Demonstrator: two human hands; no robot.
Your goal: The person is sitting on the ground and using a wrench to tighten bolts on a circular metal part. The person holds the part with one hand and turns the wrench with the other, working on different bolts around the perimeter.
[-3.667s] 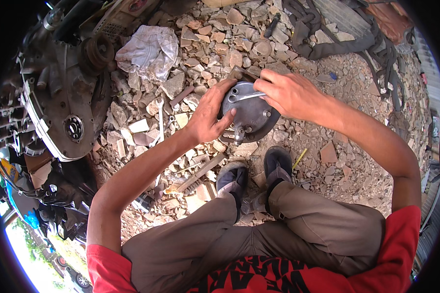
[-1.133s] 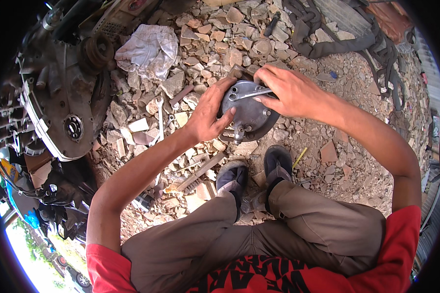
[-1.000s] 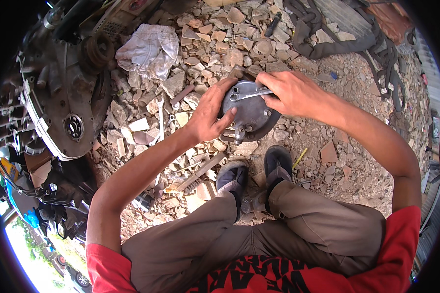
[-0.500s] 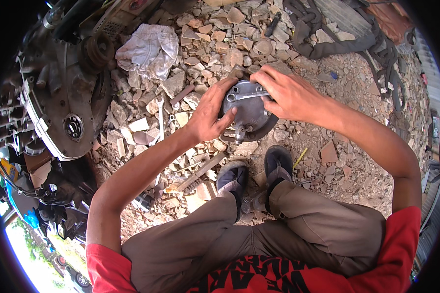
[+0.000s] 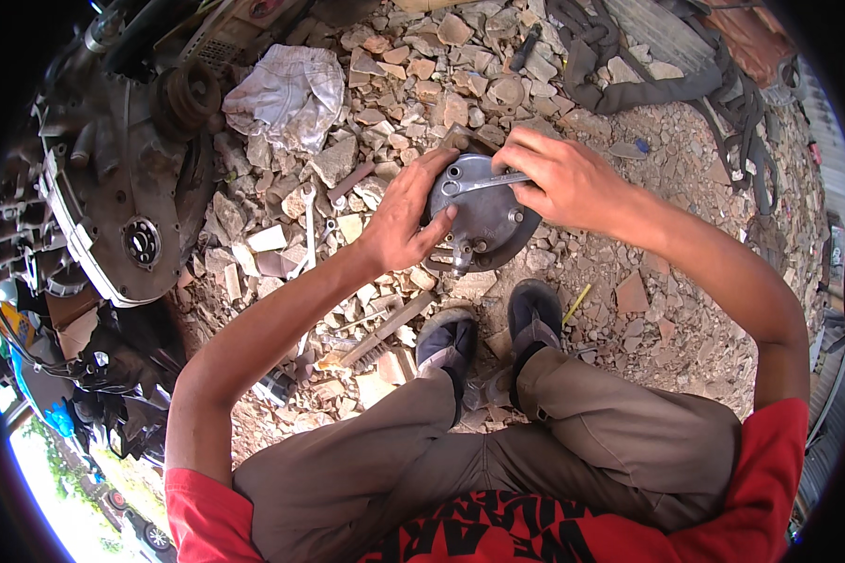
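Note:
A round grey metal plate (image 5: 483,220), with bolts, bosses and a short fitting, is held above the rubble. My left hand (image 5: 407,216) is closed on its left side, thumb over the face. My right hand (image 5: 559,183) is closed on a combination wrench (image 5: 482,183) lying across the upper face, its ring end around a fitting near the upper left. A brown metal piece (image 5: 458,136) shows behind the plate; what it is, I cannot tell.
Broken rubble (image 5: 629,291) covers the ground around my feet (image 5: 446,342). A large engine casing (image 5: 113,197) fills the left. Loose wrenches (image 5: 309,225) and a white cloth (image 5: 282,94) lie left of the plate. Black straps (image 5: 657,89) lie at the upper right.
My right hand and the wrench have shifted slightly back and forth over the plate, now a little right of half a second ago. My left hand has stayed in place.

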